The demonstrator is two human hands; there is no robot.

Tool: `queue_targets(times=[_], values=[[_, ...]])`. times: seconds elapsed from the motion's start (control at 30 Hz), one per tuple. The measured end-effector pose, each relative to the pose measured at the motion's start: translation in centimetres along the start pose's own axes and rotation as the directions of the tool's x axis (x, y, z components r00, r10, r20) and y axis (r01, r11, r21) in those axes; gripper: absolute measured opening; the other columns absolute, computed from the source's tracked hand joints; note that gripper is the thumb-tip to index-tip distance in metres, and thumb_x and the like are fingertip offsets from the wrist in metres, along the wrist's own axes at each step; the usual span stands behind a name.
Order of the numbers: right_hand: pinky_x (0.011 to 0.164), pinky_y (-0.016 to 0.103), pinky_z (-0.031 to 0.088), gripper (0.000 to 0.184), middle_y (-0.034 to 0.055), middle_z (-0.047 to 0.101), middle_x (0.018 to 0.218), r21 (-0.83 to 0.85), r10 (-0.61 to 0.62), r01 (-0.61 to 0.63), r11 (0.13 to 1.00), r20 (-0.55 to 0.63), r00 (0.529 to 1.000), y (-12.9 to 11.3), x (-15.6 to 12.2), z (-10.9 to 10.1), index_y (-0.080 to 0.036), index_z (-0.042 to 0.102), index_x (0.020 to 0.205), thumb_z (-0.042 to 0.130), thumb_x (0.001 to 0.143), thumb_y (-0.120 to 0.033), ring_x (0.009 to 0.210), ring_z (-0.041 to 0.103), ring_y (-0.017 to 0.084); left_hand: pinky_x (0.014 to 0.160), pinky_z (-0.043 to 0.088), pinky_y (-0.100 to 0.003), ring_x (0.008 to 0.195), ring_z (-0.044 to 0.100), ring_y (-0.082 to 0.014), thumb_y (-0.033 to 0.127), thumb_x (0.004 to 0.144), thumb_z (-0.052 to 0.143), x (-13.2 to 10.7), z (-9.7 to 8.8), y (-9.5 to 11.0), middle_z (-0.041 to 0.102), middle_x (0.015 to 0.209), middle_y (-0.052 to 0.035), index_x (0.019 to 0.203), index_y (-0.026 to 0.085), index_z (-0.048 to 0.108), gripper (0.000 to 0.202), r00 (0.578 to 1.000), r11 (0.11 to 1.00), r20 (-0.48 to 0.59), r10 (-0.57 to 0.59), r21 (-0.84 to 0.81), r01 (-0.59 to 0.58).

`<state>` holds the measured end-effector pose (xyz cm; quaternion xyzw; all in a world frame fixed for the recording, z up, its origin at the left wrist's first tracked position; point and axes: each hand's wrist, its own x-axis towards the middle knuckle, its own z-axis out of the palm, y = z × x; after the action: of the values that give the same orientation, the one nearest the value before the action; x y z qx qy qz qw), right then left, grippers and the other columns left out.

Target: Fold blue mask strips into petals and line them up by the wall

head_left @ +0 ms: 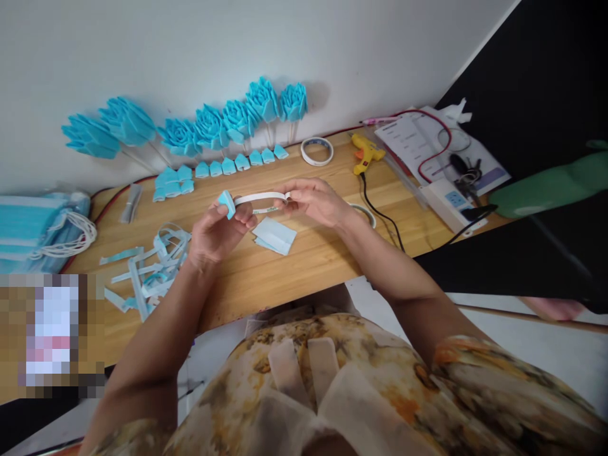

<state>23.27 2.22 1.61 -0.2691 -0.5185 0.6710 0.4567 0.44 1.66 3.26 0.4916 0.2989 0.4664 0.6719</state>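
Observation:
My left hand (219,231) pinches a small folded blue fabric piece (227,204) between thumb and fingers, above the table. A roll of white tape (261,197), with green print on its inner side, spans the gap between my hands. My right hand (316,201) grips the roll's right side, thumb and fingers closed on it. The roll's left end meets the fingers of my left hand, partly hidden behind the blue piece. Below the hands, flat pale-blue rectangles (275,235) lie on the wooden table (266,282).
Several blue fabric roses (209,126) on sticks lean against the wall, with folded blue pieces (228,166) in front. Cut strips (142,272) and face masks (28,221) lie left. Another tape roll (317,140), a yellow glue gun (367,152) and a power strip (453,206) are right.

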Motion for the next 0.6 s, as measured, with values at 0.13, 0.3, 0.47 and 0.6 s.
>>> queue_targets(times=[0.13,0.3,0.47,0.6], values=[[0.079,0.026,0.06,0.033,0.0068,0.077,0.108,-0.01,-0.091,0.09,0.996,-0.039,0.995,-0.1,0.3,-0.9,-0.019,0.075,0.106,0.075,0.083,-0.042,0.098,0.07,0.016,0.061,0.048,-0.027,0.064,0.049,-0.0127,0.047,0.071,0.086,0.1,-0.1,-0.1,0.041,0.062,0.0021,0.063,0.021,0.041,0.052,0.998,0.994,-0.012,0.059,-0.092,-0.06],[0.1,0.037,0.057,0.043,0.0064,0.073,0.127,-0.155,-0.2,0.185,0.97,-0.089,0.976,-1.8,0.1,-2.1,-0.023,0.073,0.117,0.075,0.082,-0.048,0.122,0.067,0.023,0.06,0.05,-0.026,0.064,0.054,-0.0126,0.042,0.066,0.093,0.2,0.0,-0.2,0.051,0.062,0.0019,0.061,0.019,0.05,0.049,0.985,0.973,-0.066,0.157,-0.159,-0.165],[0.105,0.042,0.055,0.054,0.0074,0.073,0.125,-0.327,-0.172,0.136,0.935,-0.083,0.982,-5.2,-2.3,-2.1,-0.022,0.07,0.119,0.079,0.079,-0.057,0.123,0.067,0.026,0.061,0.05,-0.027,0.063,0.053,-0.0125,0.038,0.065,0.094,0.0,0.1,-0.1,0.05,0.06,0.0022,0.06,0.019,0.054,0.044,0.986,0.964,-0.038,0.165,-0.206,-0.17],[0.094,0.04,0.058,0.051,0.0073,0.075,0.118,-0.529,-0.171,0.008,0.849,-0.259,0.951,-7.3,-6.1,-3.3,-0.022,0.069,0.121,0.059,0.093,-0.064,0.109,0.071,0.023,0.062,0.049,-0.026,0.062,0.052,-0.0119,0.035,0.061,0.095,0.3,-0.5,0.0,0.052,0.059,0.0033,0.061,0.02,0.057,0.041,0.977,0.965,-0.088,0.193,-0.164,-0.206]])
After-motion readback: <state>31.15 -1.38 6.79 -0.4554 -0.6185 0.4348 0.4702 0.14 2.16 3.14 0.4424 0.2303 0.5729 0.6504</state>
